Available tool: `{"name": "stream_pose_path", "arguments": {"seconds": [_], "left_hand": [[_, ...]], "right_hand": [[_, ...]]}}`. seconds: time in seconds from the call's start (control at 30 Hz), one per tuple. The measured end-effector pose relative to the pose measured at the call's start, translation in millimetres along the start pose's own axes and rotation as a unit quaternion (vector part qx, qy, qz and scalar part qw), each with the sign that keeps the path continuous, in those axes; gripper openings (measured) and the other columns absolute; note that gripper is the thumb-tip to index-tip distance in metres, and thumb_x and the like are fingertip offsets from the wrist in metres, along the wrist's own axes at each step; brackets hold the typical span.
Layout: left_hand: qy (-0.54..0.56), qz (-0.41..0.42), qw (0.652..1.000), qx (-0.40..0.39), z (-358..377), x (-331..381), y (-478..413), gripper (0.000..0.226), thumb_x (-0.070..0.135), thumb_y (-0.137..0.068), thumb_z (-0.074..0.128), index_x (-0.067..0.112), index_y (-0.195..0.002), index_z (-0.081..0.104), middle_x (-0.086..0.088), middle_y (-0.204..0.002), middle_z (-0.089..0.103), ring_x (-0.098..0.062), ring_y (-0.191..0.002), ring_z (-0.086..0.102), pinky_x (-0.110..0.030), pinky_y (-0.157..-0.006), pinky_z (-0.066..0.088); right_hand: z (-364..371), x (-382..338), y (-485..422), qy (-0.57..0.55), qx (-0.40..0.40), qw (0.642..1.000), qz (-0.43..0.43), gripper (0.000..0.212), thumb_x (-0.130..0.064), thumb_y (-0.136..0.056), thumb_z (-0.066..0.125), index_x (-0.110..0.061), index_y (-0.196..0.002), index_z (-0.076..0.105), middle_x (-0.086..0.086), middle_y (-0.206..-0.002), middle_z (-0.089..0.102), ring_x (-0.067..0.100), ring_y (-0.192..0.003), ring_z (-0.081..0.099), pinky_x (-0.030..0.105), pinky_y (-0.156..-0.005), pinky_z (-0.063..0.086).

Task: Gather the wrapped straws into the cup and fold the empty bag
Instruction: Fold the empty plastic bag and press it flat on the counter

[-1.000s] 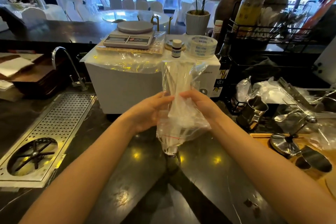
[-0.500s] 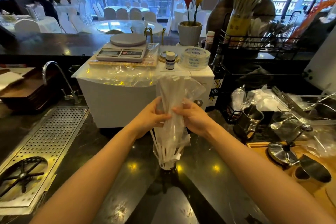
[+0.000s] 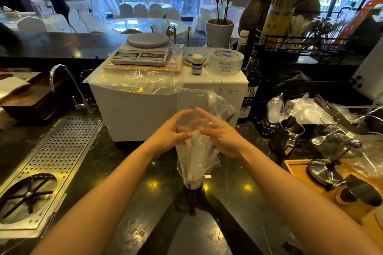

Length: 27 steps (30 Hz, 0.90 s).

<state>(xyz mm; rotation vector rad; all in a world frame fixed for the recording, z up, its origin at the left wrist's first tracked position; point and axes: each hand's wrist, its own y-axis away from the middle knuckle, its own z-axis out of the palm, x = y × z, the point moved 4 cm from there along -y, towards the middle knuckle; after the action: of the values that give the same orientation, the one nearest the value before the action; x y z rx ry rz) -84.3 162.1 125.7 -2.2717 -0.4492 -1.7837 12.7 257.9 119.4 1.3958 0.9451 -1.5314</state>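
A clear plastic bag [image 3: 204,101] stands upside down over a clear glass cup [image 3: 191,182] on the dark counter. White wrapped straws [image 3: 194,155] hang from the bag's mouth down into the cup. My left hand [image 3: 173,132] pinches the bag's left side about halfway up. My right hand [image 3: 221,132] grips its right side at the same height. The bag's upper half is empty and puffed up above my fingers. The straws' lower ends sit inside the cup.
A white appliance [image 3: 145,114] with a scale [image 3: 143,51], small bottle [image 3: 196,64] and tape roll [image 3: 226,62] stands right behind the cup. A perforated drain tray [image 3: 51,161] and tap [image 3: 62,80] lie left. A steel jug [image 3: 290,136], wooden tray [image 3: 300,172] and utensils crowd the right.
The straws have slid further down out of the bag into the cup. The upper bag has emptied and my fingers have loosened around it. The view has shifted slightly closer.
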Motion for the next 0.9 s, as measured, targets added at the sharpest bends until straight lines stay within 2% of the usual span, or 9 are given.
{"name": "stream_pose_path", "arguments": {"seconds": [0.07,0.13,0.23,0.37,0.47,0.57,0.63,0.77,0.9], "left_hand": [[0.001,-0.005,1.000,0.000,-2,0,-1,0.052,0.005,-0.083,0.056,0.034,-0.122,0.039,0.002,-0.098,0.064,-0.014,-0.097,0.061,-0.033,-0.084,0.050],[-0.003,-0.002,1.000,0.003,-4,0,-1,0.044,0.005,-0.083,0.057,0.036,-0.112,0.046,0.003,-0.097,0.063,-0.015,-0.097,0.061,-0.032,-0.084,0.050],[-0.016,0.012,1.000,0.020,-6,3,-2,0.034,0.006,-0.082,0.058,0.036,-0.097,0.054,0.008,-0.096,0.063,-0.009,-0.092,0.061,-0.023,-0.075,0.051],[-0.020,0.014,0.998,0.049,-7,6,-4,0.027,0.004,-0.082,0.057,0.030,-0.088,0.059,0.007,-0.088,0.065,-0.005,-0.082,0.062,-0.017,-0.066,0.049],[-0.033,0.015,0.998,0.053,-6,7,-5,0.026,0.004,-0.082,0.056,0.029,-0.086,0.061,0.007,-0.085,0.066,-0.007,-0.082,0.062,-0.017,-0.066,0.049],[-0.065,0.013,0.997,0.044,-2,5,-4,0.023,0.005,-0.082,0.058,0.028,-0.086,0.063,0.007,-0.083,0.066,-0.007,-0.083,0.062,-0.018,-0.068,0.048],[-0.073,0.009,0.996,0.042,0,2,-3,0.022,0.005,-0.081,0.059,0.027,-0.085,0.064,0.005,-0.084,0.067,-0.006,-0.083,0.062,-0.017,-0.068,0.049],[-0.090,0.002,0.995,0.041,2,0,-2,0.022,0.006,-0.079,0.061,0.028,-0.080,0.066,0.007,-0.083,0.066,-0.005,-0.082,0.061,-0.016,-0.066,0.049],[-0.110,-0.022,0.993,0.047,2,-5,-2,0.017,0.006,-0.080,0.062,0.018,-0.090,0.068,0.000,-0.088,0.066,-0.010,-0.082,0.061,-0.020,-0.070,0.050]], "right_hand": [[-2,0,0,0.000,0.001,1.000,0.002,0.048,-0.003,-0.089,0.047,-0.039,-0.120,0.044,-0.005,-0.115,0.057,0.017,-0.115,0.052,0.036,-0.098,0.042],[-4,-2,1,-0.002,0.005,1.000,-0.003,0.042,-0.003,-0.088,0.048,-0.034,-0.116,0.051,-0.001,-0.116,0.058,0.018,-0.111,0.055,0.032,-0.093,0.046],[-6,-5,4,0.038,0.020,0.999,-0.014,0.027,-0.005,-0.087,0.050,-0.022,-0.106,0.061,0.002,-0.110,0.062,0.018,-0.102,0.058,0.025,-0.084,0.048],[-8,-3,6,0.046,0.029,0.999,-0.007,0.023,-0.005,-0.088,0.049,-0.010,-0.106,0.062,0.002,-0.098,0.066,0.014,-0.092,0.062,0.026,-0.082,0.051],[-8,-3,5,0.068,0.043,0.997,-0.010,0.025,-0.004,-0.087,0.050,-0.006,-0.108,0.062,0.004,-0.095,0.066,0.013,-0.090,0.062,0.025,-0.081,0.051],[-7,1,4,0.085,0.068,0.994,-0.012,0.020,0.000,-0.084,0.053,-0.007,-0.098,0.066,-0.002,-0.089,0.067,0.002,-0.084,0.063,0.012,-0.070,0.051],[-7,7,3,0.083,0.077,0.994,-0.010,0.019,0.003,-0.083,0.054,-0.007,-0.093,0.067,-0.004,-0.087,0.067,0.000,-0.083,0.063,0.008,-0.066,0.050],[-6,17,2,0.086,0.086,0.993,-0.003,0.018,0.006,-0.080,0.055,0.000,-0.093,0.066,-0.004,-0.085,0.067,0.000,-0.085,0.062,0.006,-0.067,0.049],[-4,21,2,0.095,0.088,0.992,0.009,0.017,0.006,-0.080,0.055,-0.002,-0.089,0.067,-0.003,-0.082,0.066,0.001,-0.085,0.061,0.006,-0.067,0.048]]}}
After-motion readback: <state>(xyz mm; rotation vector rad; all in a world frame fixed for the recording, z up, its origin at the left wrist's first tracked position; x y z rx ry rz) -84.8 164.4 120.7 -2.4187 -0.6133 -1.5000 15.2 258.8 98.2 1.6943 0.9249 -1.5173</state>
